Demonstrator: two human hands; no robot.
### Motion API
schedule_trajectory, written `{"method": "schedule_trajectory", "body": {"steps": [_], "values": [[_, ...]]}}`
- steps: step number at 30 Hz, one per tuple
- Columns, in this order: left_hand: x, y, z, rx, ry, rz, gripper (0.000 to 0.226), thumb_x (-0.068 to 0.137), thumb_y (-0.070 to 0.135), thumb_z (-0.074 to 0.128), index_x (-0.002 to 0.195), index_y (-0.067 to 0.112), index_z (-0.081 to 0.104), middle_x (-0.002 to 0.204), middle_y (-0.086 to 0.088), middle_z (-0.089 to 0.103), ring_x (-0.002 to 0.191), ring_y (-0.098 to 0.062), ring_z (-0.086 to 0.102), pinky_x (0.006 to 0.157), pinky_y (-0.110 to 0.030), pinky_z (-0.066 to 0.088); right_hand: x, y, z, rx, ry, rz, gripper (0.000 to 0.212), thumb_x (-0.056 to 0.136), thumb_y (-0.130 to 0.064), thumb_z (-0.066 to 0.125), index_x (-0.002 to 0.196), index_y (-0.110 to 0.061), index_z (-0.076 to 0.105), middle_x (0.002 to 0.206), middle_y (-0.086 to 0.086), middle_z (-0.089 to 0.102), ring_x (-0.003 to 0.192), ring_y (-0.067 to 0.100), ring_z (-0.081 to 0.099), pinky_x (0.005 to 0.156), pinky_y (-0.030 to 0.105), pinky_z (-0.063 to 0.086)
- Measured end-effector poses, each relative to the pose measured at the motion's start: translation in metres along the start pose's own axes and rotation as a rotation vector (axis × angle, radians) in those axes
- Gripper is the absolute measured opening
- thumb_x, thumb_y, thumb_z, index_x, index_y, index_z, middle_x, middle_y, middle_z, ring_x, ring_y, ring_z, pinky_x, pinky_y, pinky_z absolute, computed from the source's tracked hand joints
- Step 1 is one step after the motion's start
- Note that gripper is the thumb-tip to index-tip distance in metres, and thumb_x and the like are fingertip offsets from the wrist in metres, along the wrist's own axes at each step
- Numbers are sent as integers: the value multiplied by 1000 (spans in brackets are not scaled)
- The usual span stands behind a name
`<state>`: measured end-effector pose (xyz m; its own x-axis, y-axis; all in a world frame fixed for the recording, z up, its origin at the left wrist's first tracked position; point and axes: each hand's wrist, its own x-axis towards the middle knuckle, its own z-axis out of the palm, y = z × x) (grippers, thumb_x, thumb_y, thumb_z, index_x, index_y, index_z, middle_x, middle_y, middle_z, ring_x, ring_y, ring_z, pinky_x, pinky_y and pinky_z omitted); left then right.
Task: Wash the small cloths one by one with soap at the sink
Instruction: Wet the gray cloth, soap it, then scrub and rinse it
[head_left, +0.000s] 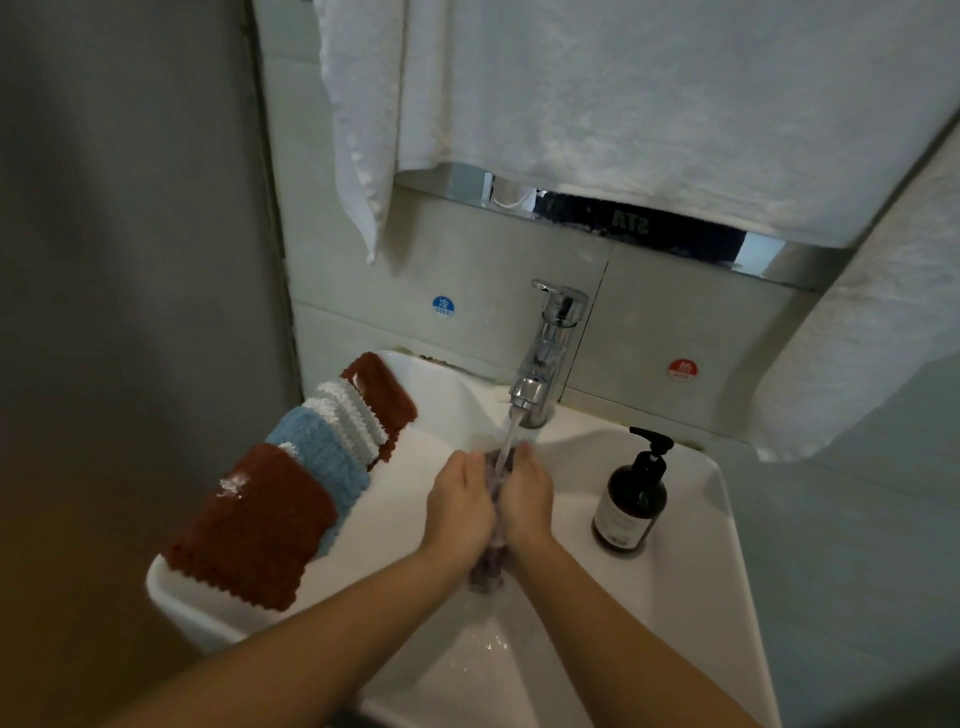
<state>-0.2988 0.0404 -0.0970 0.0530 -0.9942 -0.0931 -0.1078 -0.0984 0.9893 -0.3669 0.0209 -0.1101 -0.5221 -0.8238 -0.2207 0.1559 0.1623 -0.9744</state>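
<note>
While rinsed under the tap (540, 364), purple cloth (493, 551) pressed between both hands (488, 501); better turned so water reached every fold.

Both hands, left (460, 501) and right (524, 496), press together palm to palm, forearms converging.
</note>
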Motion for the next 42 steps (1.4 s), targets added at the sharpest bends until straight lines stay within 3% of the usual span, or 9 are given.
{"method": "schedule_trajectory", "body": {"steps": [3, 8, 13, 18, 22, 28, 32, 36, 42], "values": [[-10, -1, 7, 8, 0, 20, 35, 105, 34, 34, 86, 19, 59, 83, -4, 65, 85, -18, 64, 79, -37, 53, -3, -5, 4, 238, 70, 158, 33, 98, -19, 44, 68, -13, 56, 59, 2, 59, 56, 16, 55, 60, 31, 44], [15, 2, -14, 146, 135, 125, 36, 105, 29, 34, 77, 20, 54, 76, -1, 60, 78, -20, 61, 62, -30, 41, -27, -1, 12, -246, -264, -4, 21, 95, -28, 48, 78, -18, 56, 80, 7, 63, 76, 24, 61, 74, 40, 55], [-16, 2, 6, 177, -31, 98, 32, 105, 34, 33, 89, 20, 57, 82, -1, 63, 80, -15, 63, 70, -31, 51, -1, -16, -3, -77, 83, -68, 32, 103, -15, 38, 79, -5, 57, 74, 8, 57, 69, 21, 52, 57, 20, 42], [-6, 5, -8, 132, 59, 82, 29, 104, 29, 39, 82, 17, 53, 78, -4, 61, 79, -21, 61, 71, -36, 49, -24, 2, 3, -164, -108, -61, 15, 101, -14, 45, 94, -7, 56, 82, 9, 62, 72, 24, 58, 63, 28, 48], [-34, 9, 2, 178, -85, 199, 25, 105, 30, 34, 86, 25, 48, 75, 3, 59, 73, -10, 60, 60, -26, 44, -1, -15, -8, -115, 14, -134, 16, 99, -6, 48, 85, -6, 57, 73, 6, 58, 64, 15, 54, 51, 9, 42], [-4, 9, -9, 120, 44, 162, 23, 104, 27, 38, 89, 13, 48, 75, -2, 59, 76, -21, 61, 62, -32, 49, -20, -10, 1, -208, -104, -142, 25, 97, -13, 47, 72, -15, 49, 69, 3, 53, 67, 18, 51, 64, 31, 42], [-19, 16, 3, 148, -114, 186, 21, 106, 26, 35, 90, 17, 44, 74, 3, 56, 69, -10, 56, 57, -22, 46, 6, -24, -3, -139, 116, -98, 23, 98, -10, 44, 81, -3, 58, 75, 11, 58, 71, 24, 53, 62, 28, 41], [17, 9, -8, 79, 71, 106, 22, 103, 20, 41, 82, 15, 49, 77, -3, 57, 75, -18, 57, 62, -30, 43, -24, -6, 6, -204, -77, 10, 23, 99, -14, 44, 81, -6, 55, 70, 13, 56, 69, 28, 59, 53, 27, 45], [55, 7, -5, -64, 32, -70, 34, 101, 27, 47, 72, 12, 56, 71, -7, 57, 75, -24, 55, 70, -35, 46, -93, -8, -6, -357, -176, -445, 22, 104, -28, 39, 84, -27, 47, 73, -6, 53, 65, 3, 49, 60, 21, 41]]}}
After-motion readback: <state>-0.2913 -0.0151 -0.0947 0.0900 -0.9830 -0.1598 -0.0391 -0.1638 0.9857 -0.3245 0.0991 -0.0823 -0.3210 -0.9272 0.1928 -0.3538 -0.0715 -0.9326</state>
